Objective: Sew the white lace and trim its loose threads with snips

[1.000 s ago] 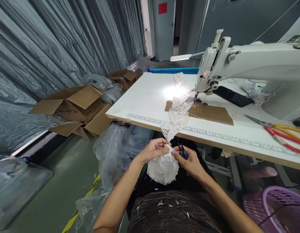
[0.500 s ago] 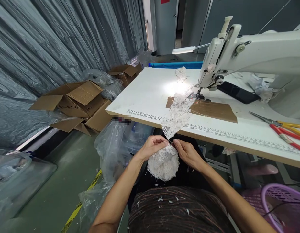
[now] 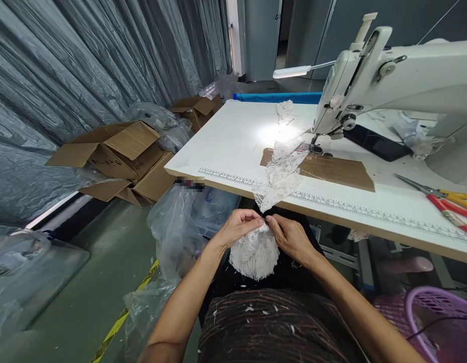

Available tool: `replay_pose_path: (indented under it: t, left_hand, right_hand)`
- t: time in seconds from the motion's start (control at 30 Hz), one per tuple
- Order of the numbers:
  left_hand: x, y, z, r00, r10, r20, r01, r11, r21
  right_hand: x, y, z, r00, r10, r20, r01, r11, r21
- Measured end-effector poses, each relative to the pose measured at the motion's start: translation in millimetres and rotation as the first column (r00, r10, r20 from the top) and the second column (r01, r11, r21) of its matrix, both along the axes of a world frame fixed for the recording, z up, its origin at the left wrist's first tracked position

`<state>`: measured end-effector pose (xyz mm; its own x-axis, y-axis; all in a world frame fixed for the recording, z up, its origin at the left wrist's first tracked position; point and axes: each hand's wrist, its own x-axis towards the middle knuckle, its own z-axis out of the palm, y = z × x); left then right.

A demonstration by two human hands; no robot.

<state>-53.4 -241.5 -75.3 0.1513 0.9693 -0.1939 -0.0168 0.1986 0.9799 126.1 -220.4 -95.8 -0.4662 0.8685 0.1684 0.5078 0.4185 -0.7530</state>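
Pinching white lace point(image 3: 256, 259): left hand point(image 3: 239, 228) | right hand point(image 3: 291, 238): curled just beside, grip unclear | forearms point(image 3: 193, 290) angled inward

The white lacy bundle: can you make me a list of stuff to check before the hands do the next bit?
1. Lace bundle gripped by the left hand: ok.
2. Right hand close to the bundle: ok.
3. What the right hand holds: cannot tell.
4. Lace strip joined to the bundle: cannot tell.
5. Red- and yellow-handled tools apart from the lace: ok.
6. Brown fabric free of white bits: not ok.
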Motion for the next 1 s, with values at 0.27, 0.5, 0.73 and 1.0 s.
replay_pose_path:
  t: [0.27, 0.5, 0.73, 1.0]
  left_hand:
    - [13, -8, -6.3, 0.989, 0.009, 0.148, -0.002, 0.999, -0.052]
    - [0, -21, -39.9, 0.994, -0.011, -0.108, 0.014, 0.999, 0.028]
    - [-9, -39, -28.4, 0.987, -0.077, -0.139, 0.089, 0.993, 0.077]
    - [6, -54, 17.2, 0.958, -0.02, -0.287, 0.089, 0.969, 0.229]
  right_hand:
    - [12, -16, -1.9, 0.926, 0.085, -0.369, -0.216, 0.919, -0.33]
    - [55, -22, 3.9, 0.862, -0.207, -0.463, -0.075, 0.851, -0.52]
    - [41, -9, -1.3, 0.862, -0.256, -0.437, 0.087, 0.926, -0.369]
    - [-7, -29, -19.3, 0.793, -0.124, -0.596, -0.307, 0.763, -0.568]
